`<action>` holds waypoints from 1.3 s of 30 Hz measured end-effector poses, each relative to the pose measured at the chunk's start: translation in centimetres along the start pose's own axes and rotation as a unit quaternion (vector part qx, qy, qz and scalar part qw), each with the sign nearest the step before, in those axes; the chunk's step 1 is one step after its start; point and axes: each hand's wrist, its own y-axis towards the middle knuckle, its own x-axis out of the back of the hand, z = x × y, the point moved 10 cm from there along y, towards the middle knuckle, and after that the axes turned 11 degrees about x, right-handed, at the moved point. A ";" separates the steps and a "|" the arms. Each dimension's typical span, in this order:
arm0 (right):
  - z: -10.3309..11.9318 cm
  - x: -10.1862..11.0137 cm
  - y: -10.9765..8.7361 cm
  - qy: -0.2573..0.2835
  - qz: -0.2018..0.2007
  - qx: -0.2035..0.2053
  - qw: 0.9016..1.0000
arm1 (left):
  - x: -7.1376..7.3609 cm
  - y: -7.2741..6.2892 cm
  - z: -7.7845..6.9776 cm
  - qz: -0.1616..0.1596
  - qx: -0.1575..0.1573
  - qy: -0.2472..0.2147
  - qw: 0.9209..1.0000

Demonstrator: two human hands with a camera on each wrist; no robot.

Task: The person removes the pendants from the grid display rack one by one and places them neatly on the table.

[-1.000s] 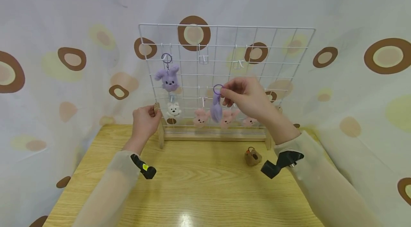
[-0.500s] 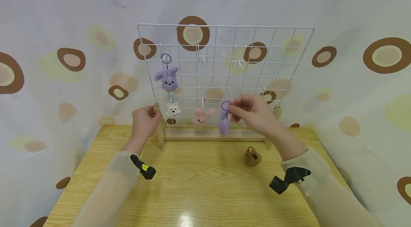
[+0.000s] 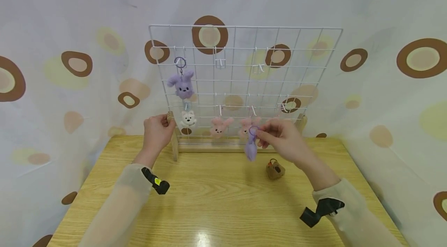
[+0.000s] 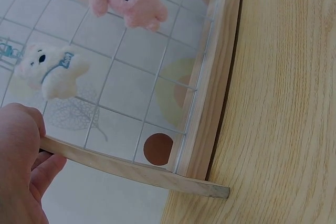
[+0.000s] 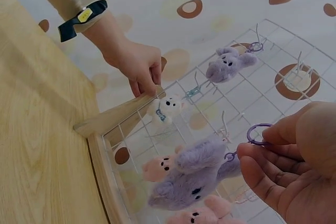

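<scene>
My right hand [image 3: 284, 138] pinches the purple ring [image 5: 258, 134] of a plush bunny keychain [image 3: 250, 150], which dangles in front of the rack's lower row. In the right wrist view the purple bunny [image 5: 184, 174] overlaps pink plush keychains behind it. My left hand [image 3: 158, 132] grips the top of the wooden side post [image 4: 131, 169] of the white wire grid rack [image 3: 244, 27]. Another purple bunny keychain [image 3: 183, 86] hangs at the rack's upper left. Below it hangs a white plush keychain [image 3: 189, 119], with pink plush keychains [image 3: 219, 127] to its right.
Two bare hooks, one in the upper middle [image 3: 220, 63] and one at upper right [image 3: 259, 68], are on the grid. A brown plush keychain [image 3: 275, 170] lies on the wooden table [image 3: 209, 192] in front of the rack's right side. A patterned curtain hangs behind.
My right hand has moved down and to the right, away from the grid's middle, carrying the purple bunny keychain. My left hand stays on the post.
</scene>
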 end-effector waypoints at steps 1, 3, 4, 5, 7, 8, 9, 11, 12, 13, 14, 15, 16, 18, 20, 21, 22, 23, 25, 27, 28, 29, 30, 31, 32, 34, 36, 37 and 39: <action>-0.2 0.0 -0.2 0.003 0.001 -0.002 1.000 | 0.0 0.0 0.0 -0.001 -0.002 0.000 1.000; -0.6 -0.1 -0.5 0.011 0.001 -0.004 1.000 | 0.0 0.1 0.0 -0.003 -0.006 -0.002 1.000; -0.8 -0.1 -0.7 0.014 0.001 -0.005 1.000 | 0.1 0.1 -0.1 -0.004 -0.007 -0.003 1.000; -1.0 -0.1 -0.8 0.015 0.000 -0.006 1.000 | 0.1 0.2 -0.1 -0.005 -0.009 -0.003 1.000; -1.3 -0.1 -1.2 0.018 0.000 -0.011 1.000 | 0.1 0.2 -0.1 -0.006 -0.009 -0.003 1.000; -1.5 -0.1 -1.4 0.019 -0.001 -0.014 1.000 | 0.1 0.3 -0.1 -0.007 -0.009 -0.004 1.000; -1.7 -0.1 -1.6 0.019 -0.001 -0.017 1.000 | 0.1 0.3 -0.1 -0.008 -0.008 -0.004 1.000; -2.0 -0.2 -2.0 0.015 0.000 -0.023 1.000 | 0.1 0.3 -0.1 -0.007 -0.005 -0.005 1.000; -2.2 -0.2 -2.3 0.016 0.001 -0.027 0.999 | 0.1 0.3 -0.1 -0.006 -0.002 -0.007 1.000; -2.4 -0.3 -2.5 0.016 0.001 -0.032 0.999 | 0.1 0.3 -0.1 -0.005 0.000 -0.008 1.000; -2.6 -0.3 -2.7 0.016 0.001 -0.039 0.999 | 0.1 0.2 -0.1 -0.003 0.002 -0.008 1.000; -2.8 -0.4 -3.0 0.016 0.002 -0.042 0.999 | 0.1 0.2 0.0 -0.002 0.005 -0.008 1.000; -3.0 -0.5 -3.2 0.019 0.003 -0.046 0.999 | 0.1 0.2 0.0 -0.001 0.006 -0.007 1.000; -3.4 -0.6 -3.6 0.024 0.003 -0.052 0.998 | 0.1 0.1 0.0 0.000 0.008 -0.006 1.000; -3.8 -0.6 -4.1 0.026 0.004 -0.056 0.998 | 0.1 0.1 -0.1 0.000 0.006 -0.004 1.000; -4.0 -0.7 -4.3 0.026 0.004 -0.056 0.998 | 0.1 0.1 -0.2 0.001 0.006 -0.004 1.000; -4.2 -0.7 -4.5 0.027 0.003 -0.057 0.998 | 0.1 0.1 -0.2 0.001 0.006 -0.004 1.000; -4.5 -0.7 -4.8 0.029 0.003 -0.058 0.998 | 0.0 0.1 -0.2 0.002 0.005 -0.004 1.000; -4.9 -0.8 -5.3 0.030 0.002 -0.063 0.998 | 0.0 0.1 -0.2 0.004 0.006 -0.003 1.000; -5.5 -0.9 -5.8 0.035 0.001 -0.071 0.997 | 0.0 0.1 -0.2 0.005 0.009 -0.002 1.000; -5.7 -0.9 -6.0 0.038 0.001 -0.077 0.996 | 0.0 0.1 -0.1 0.006 0.010 -0.001 1.000; -5.9 -1.0 -6.3 0.040 0.001 -0.082 0.996 | 0.0 0.1 -0.1 0.006 0.011 -0.002 1.000; -6.2 -1.1 -6.5 0.041 0.002 -0.088 0.995 | -0.1 0.1 -0.1 0.007 0.012 -0.002 1.000; -6.4 -1.2 -6.8 0.044 0.004 -0.092 0.995 | -0.1 0.1 0.0 0.007 0.013 -0.002 1.000; -6.5 -1.3 -7.0 0.047 0.006 -0.096 0.994 | 0.0 0.1 0.0 0.007 0.014 -0.003 1.000; -6.9 -1.6 -7.4 0.054 0.009 -0.099 0.994 | -0.1 0.0 0.1 0.007 0.015 -0.004 1.000; -7.1 -1.8 -7.7 0.054 0.013 -0.096 0.994 | -0.1 0.0 0.1 0.007 0.016 -0.004 1.000; -7.2 -1.9 -7.8 0.055 0.014 -0.094 0.994 | -0.1 0.0 0.1 0.007 0.016 -0.005 1.000; -7.3 -2.0 -7.9 0.051 0.016 -0.088 0.995 | -0.1 0.0 0.1 0.008 0.016 -0.006 1.000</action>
